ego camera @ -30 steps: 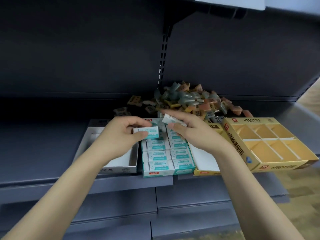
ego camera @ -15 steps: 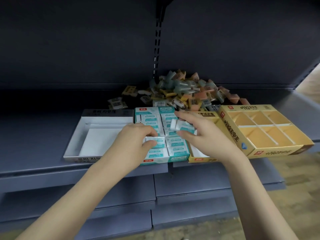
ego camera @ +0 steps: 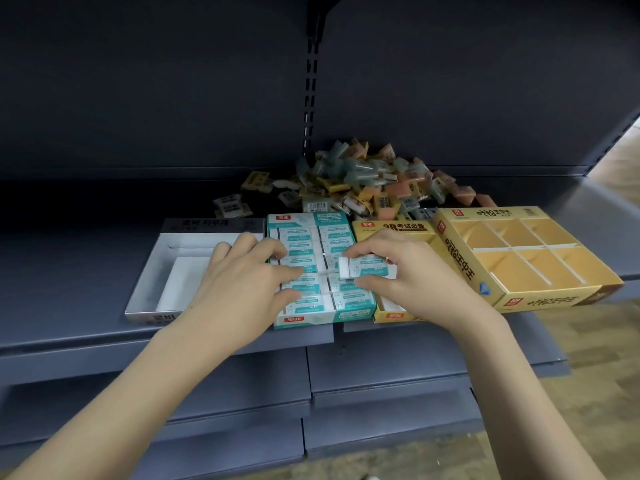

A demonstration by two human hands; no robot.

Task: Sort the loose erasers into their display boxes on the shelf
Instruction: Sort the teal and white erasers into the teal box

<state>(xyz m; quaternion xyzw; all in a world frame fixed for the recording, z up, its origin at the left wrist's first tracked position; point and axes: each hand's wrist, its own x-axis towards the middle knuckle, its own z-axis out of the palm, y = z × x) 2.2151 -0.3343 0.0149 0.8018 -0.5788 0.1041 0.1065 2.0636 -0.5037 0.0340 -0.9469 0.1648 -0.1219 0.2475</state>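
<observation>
A: Fingers (ego camera: pixel 360 252) first: what are they doing?

B: The right hand (ego camera: pixel 412 275) pinches a teal-sleeved eraser (ego camera: pixel 363 266) between thumb and fingertips, just above the right column of the teal box (ego camera: pixel 301 318). The left hand (ego camera: pixel 239 289) lies with fingers and thumb reaching over the left column, thumb tip and a fingertip touching the packed erasers there. I cannot tell whether it grips one or only presses.

A: What is in the teal box?

B: Two columns of teal-and-white erasers, packed edge to edge. The held one sits over a row near the middle.

A: And the boxes beside it?

B: Left, touching it, a white box (ego camera: pixel 145 292) with a bare white floor; the left wrist covers part of it. Right, touching it, a yellow box (ego camera: pixel 391 317), mostly hidden under the right hand; the strip of floor I can see is white. Further right, a divided box (ego camera: pixel 554 301) in yellow, six compartments, all showing bare bottoms. It is set at an angle and juts past the front of the shelf (ego camera: pixel 62 271).

A: Behind them?

B: A pile (ego camera: pixel 377 185) of loose erasers, grey-green, orange and yellow, heaped against the back panel, with a few strays lying off to its left.
</observation>
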